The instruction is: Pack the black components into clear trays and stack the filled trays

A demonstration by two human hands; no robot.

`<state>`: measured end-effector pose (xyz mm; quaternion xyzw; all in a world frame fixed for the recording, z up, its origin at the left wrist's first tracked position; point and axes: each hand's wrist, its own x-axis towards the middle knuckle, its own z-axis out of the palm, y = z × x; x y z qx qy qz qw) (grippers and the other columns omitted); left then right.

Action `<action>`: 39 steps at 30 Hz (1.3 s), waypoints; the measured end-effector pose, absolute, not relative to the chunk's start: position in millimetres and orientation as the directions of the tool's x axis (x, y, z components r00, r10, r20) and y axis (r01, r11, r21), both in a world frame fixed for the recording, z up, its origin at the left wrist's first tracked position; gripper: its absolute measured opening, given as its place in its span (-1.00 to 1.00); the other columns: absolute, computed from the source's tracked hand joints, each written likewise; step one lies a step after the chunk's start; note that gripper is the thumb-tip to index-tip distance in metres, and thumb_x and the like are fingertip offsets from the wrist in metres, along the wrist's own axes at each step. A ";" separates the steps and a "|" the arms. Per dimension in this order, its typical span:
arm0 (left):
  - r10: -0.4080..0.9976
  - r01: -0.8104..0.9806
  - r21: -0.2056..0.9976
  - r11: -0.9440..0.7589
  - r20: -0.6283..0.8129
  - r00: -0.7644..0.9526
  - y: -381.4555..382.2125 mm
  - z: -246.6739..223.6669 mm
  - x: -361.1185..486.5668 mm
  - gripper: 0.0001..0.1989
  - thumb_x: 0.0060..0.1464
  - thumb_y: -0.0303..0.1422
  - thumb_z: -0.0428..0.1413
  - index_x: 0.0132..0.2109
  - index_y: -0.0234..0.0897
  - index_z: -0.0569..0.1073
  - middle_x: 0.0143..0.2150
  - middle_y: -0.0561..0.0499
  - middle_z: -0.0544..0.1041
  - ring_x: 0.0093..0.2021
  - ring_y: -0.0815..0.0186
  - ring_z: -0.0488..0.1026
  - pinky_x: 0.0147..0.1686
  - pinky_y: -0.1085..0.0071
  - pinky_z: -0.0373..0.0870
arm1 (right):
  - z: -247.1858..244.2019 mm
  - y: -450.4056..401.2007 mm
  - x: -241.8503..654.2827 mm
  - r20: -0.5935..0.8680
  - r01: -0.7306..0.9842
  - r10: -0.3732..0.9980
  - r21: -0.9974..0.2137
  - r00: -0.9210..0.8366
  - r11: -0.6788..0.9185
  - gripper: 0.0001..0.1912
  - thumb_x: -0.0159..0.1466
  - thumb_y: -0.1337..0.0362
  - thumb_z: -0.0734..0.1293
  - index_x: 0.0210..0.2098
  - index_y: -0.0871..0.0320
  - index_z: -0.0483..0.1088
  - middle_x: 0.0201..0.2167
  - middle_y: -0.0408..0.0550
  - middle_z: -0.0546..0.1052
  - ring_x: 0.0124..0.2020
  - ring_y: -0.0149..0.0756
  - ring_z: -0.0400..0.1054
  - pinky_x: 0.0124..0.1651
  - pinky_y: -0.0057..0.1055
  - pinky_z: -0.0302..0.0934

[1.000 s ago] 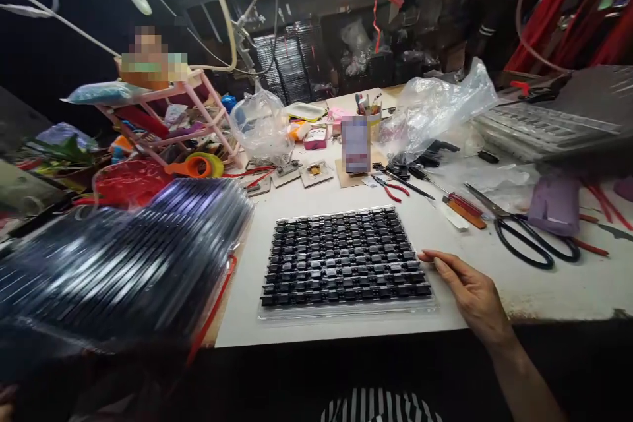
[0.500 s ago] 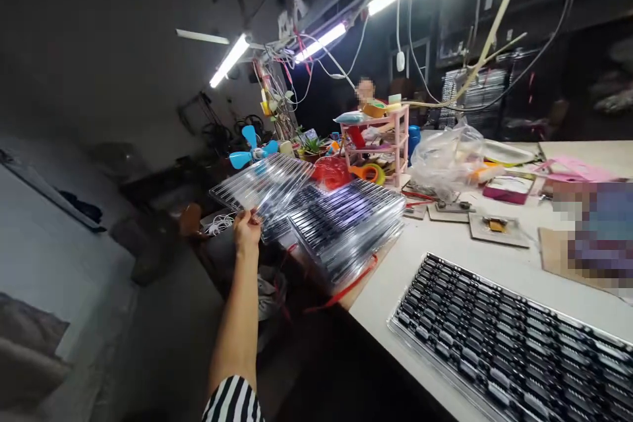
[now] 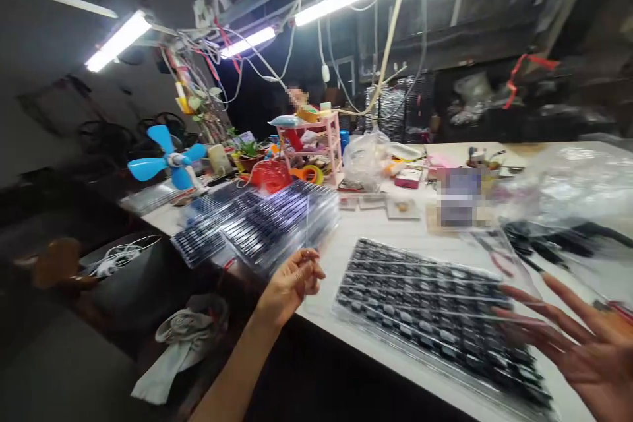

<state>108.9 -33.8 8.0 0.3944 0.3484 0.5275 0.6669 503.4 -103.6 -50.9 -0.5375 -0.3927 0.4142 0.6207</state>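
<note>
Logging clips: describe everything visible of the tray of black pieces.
The tray looks like clear plastic, roughly rectangular, a rim showing along the near side. Rows of small black pieces fill it. It lies flat on the white table, near the front edge. Pale streaks cross it. The right hand overlaps its right side; contact is unclear.

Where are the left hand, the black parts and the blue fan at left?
Left hand [image 3: 291, 281], head view: middle of the hand.
Black parts [image 3: 438, 308], head view: middle of the rows.
Blue fan [image 3: 174, 159], head view: its hub.
</note>
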 end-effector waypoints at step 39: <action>0.976 -0.632 0.746 0.211 -0.197 0.094 -12.7 -11.1 130.1 -0.73 0.24 -0.45 -0.15 -0.13 -0.47 0.42 -0.58 0.16 0.14 -0.70 0.54 0.08 -0.77 0.62 0.10 | -41.5 -95.3 461.4 -0.101 -0.501 0.921 -0.858 0.377 0.111 -0.38 0.02 0.19 0.50 0.06 0.08 0.33 -0.51 -0.19 0.49 -0.56 -0.51 0.29 -0.55 -0.60 0.14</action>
